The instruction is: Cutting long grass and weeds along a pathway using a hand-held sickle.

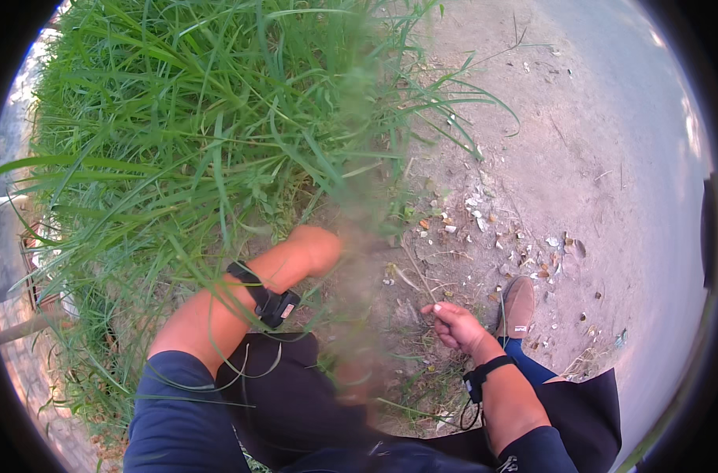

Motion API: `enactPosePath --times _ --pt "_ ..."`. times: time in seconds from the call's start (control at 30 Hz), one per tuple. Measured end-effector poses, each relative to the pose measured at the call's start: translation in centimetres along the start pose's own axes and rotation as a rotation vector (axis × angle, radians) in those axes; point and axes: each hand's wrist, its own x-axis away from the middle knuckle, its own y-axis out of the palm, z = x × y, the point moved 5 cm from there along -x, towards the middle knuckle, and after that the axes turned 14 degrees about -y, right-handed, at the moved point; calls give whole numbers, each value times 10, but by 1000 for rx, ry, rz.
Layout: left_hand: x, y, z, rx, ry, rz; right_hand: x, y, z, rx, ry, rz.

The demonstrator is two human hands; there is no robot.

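My left hand (pixel 316 249) is low at the edge of a thick clump of tall green grass (pixel 205 100), close to the bare soil. Its back faces me. The fingers are hidden behind the hand and a blurred vertical streak, so its grip cannot be made out. To the right, my right hand (pixel 458 326) is curled around the near end of a thin, dry-looking stick (pixel 418 269). The stick slants up and left over the dirt. Both wrists carry black straps with small devices.
Pale shell-like fragments and brown bits (pixel 480 219) are scattered over the dirt ground (pixel 548 165). My brown shoe (pixel 517 307) stands beside my right hand. A smooth grey paved strip (pixel 654 195) runs along the right. Long blades cross my left forearm.
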Motion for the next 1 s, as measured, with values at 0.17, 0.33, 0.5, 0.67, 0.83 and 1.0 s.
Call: enactPosePath --times 0.17,0.33,0.5,0.67,0.83,1.0 --pt "18 25 -81 -31 -182 -195 -14 6 -49 -70 -176 44" --pt "41 25 -105 -51 -212 -29 -71 98 -95 -160 -284 63" --pt "67 -52 -46 -175 161 454 -113 166 -111 -259 -351 165" --pt "22 -66 -59 115 256 1050 -117 168 -92 -31 -311 -26" --pt "-9 -87 -69 -46 -145 516 -119 149 -92 246 -361 -52" --pt "-30 -30 -112 116 -253 454 -129 159 -106 173 -381 44"
